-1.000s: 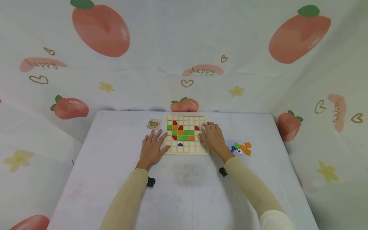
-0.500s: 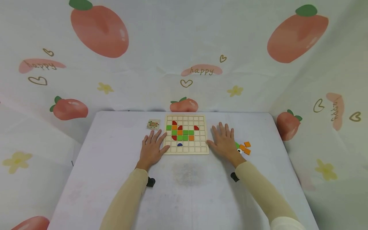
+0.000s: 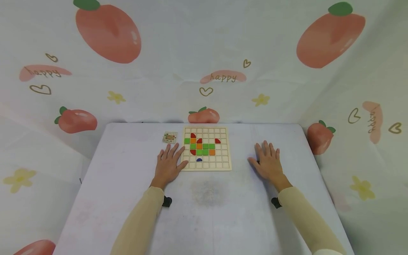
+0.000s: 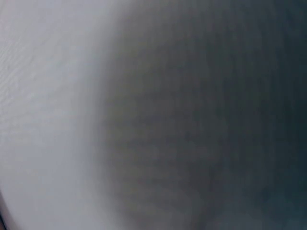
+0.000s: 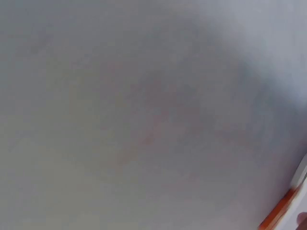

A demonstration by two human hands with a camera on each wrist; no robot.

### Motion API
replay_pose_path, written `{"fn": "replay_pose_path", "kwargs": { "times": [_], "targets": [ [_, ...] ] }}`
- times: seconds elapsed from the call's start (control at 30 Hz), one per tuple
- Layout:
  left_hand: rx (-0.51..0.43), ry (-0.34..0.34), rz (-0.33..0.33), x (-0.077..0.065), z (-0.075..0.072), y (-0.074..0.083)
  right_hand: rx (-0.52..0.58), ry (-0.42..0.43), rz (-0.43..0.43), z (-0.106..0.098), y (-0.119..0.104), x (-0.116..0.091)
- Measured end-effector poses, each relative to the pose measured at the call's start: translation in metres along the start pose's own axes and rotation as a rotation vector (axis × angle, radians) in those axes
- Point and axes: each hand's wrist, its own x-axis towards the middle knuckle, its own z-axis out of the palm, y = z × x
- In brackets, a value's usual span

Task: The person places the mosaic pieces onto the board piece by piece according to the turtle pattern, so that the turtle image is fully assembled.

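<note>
A wooden grid board [image 3: 220,131] lies at the back middle of the table. On it sit several green squares [image 3: 205,146], orange squares [image 3: 211,152], red quarter-round pieces [image 3: 193,136] and a blue half-round piece [image 3: 199,159]. My left hand [image 3: 167,166] rests at the board's left edge, fingers spread, thumb touching its lower left corner. Over the loose pieces to the right is my right hand [image 3: 269,164], fingers spread, hiding nearly all of them. A bit of dark blue [image 3: 258,162] shows beside its thumb. An orange edge [image 5: 280,211] appears at the right wrist view's corner.
A small pattern card [image 3: 170,137] lies left of the board, just beyond my left fingertips. The white-covered table [image 3: 207,226] meets a printed cloth backdrop [image 3: 159,88] at the back and sides. The left wrist view is dark and blurred.
My right hand has moved off the board's right edge, rightward to the loose pieces, and now covers them. My left hand and the pieces on the board stay where they were.
</note>
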Motion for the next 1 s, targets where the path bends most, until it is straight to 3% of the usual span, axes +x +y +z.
{"fn": "replay_pose_path", "kwargs": {
  "times": [0.4,0.57,0.8,1.0],
  "targets": [
    [-0.009,0.013,0.003,0.001,0.002,-0.001,0.047,0.056,-0.023,-0.007,0.031,-0.016],
    [-0.004,0.006,-0.003,0.002,0.002,-0.001,0.058,0.082,-0.038,-0.007,0.033,-0.023],
    [-0.010,0.006,0.001,0.002,0.001,-0.001,0.091,0.192,-0.115,-0.002,0.035,-0.024],
    [-0.022,0.011,0.001,0.000,0.001,-0.001,0.175,0.187,-0.084,-0.001,0.033,-0.018]
  ]
}}
